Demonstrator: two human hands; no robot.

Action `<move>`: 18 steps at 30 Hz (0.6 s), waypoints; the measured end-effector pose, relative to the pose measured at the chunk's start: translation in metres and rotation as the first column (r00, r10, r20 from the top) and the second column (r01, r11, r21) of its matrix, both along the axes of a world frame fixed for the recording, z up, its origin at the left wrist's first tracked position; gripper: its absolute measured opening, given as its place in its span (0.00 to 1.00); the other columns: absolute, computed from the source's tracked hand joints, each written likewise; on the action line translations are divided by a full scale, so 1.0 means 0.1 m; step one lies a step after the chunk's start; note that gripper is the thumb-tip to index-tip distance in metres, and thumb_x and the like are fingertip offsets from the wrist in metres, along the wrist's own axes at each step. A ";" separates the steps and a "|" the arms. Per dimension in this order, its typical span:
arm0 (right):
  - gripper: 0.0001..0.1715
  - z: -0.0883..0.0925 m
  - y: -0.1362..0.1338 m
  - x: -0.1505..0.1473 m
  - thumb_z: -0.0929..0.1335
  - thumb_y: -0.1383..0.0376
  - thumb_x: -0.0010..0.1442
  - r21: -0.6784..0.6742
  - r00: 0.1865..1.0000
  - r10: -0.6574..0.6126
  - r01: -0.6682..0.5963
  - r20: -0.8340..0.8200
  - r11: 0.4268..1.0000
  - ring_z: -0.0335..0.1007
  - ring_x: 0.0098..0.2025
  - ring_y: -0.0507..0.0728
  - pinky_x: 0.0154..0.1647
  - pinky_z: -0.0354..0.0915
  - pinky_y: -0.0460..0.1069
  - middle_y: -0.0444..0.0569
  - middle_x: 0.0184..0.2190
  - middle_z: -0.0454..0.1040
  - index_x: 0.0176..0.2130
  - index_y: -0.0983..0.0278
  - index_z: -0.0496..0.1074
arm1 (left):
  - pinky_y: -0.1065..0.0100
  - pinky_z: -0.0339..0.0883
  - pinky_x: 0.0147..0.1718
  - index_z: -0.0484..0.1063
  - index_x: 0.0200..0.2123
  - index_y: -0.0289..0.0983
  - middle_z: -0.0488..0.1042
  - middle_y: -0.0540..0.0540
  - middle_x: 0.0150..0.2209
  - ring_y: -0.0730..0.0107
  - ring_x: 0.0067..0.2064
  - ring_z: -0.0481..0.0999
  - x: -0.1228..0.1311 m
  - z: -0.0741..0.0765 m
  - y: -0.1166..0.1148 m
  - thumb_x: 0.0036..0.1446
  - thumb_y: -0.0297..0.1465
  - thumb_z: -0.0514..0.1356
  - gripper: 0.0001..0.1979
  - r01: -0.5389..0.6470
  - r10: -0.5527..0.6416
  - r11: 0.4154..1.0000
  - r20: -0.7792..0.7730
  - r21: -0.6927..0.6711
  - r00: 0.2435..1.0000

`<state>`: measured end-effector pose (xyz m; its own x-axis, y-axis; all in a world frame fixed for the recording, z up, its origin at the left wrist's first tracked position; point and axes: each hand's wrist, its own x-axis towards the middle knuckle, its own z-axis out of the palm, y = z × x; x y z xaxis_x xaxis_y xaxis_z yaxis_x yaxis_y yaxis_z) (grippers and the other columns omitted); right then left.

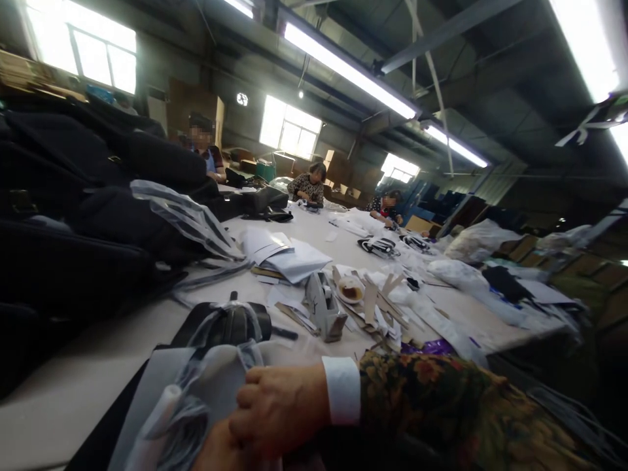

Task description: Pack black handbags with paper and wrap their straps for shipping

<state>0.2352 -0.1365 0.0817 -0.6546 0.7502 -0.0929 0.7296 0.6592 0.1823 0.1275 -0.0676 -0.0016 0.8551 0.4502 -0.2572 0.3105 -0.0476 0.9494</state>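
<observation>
At the bottom centre, my right hand [282,402] is closed, its curled fingers against my left hand [218,448]. What the right fingers hold, if anything, is hidden. Only part of my left hand shows at the lower edge, its fingers covered by the right. Just beyond them lies a black item, perhaps a bag [223,327], with clear plastic strips [250,353] across it. A translucent sheet [147,376] spreads to the left of my hands. On it rest a whitish tube-like piece [157,418] and a coil of clear strip [184,432].
A tape dispenser [324,307], cardboard strips [370,304] and a small dish [350,290] stand ahead. White papers [289,255] lie behind them. Black bags [73,196] are piled high at left. Several people work farther along the table [318,229]. Plastic bags [456,275] lie at right.
</observation>
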 end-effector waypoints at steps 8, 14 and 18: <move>0.12 -0.05 -0.33 0.06 0.65 0.67 0.68 -0.038 0.983 -0.123 0.119 -0.134 0.992 0.60 0.37 0.57 0.38 0.56 0.54 0.50 0.36 0.72 0.33 0.65 0.72 | 0.69 0.62 0.29 0.75 0.28 0.35 0.75 0.48 0.29 0.67 0.32 0.69 -0.37 -0.03 -0.09 0.53 0.40 0.60 0.13 0.094 -0.089 0.995 0.163 -0.024 0.983; 0.16 -0.12 -0.54 0.13 0.62 0.68 0.68 0.065 0.968 -0.169 0.184 -0.188 0.981 0.64 0.46 0.61 0.49 0.58 0.57 0.55 0.45 0.75 0.53 0.67 0.73 | 0.72 0.60 0.28 0.73 0.32 0.33 0.70 0.51 0.28 0.73 0.30 0.66 -0.41 -0.04 -0.05 0.53 0.39 0.62 0.14 0.153 -0.133 0.981 0.156 -0.123 0.979; 0.20 -0.23 -0.65 0.13 0.62 0.72 0.66 0.155 0.948 -0.186 0.231 -0.258 0.961 0.66 0.53 0.62 0.53 0.59 0.57 0.56 0.49 0.76 0.56 0.67 0.72 | 0.71 0.66 0.29 0.70 0.34 0.35 0.70 0.50 0.29 0.72 0.29 0.71 -0.46 0.01 -0.05 0.51 0.41 0.64 0.15 0.170 -0.108 0.876 0.159 -0.452 0.981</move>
<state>0.2479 -0.2016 0.0583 -0.4678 0.8617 0.1967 0.8837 0.4598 0.0876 0.0816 -0.0722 -0.0004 0.9389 0.1811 -0.2928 0.2104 0.3711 0.9044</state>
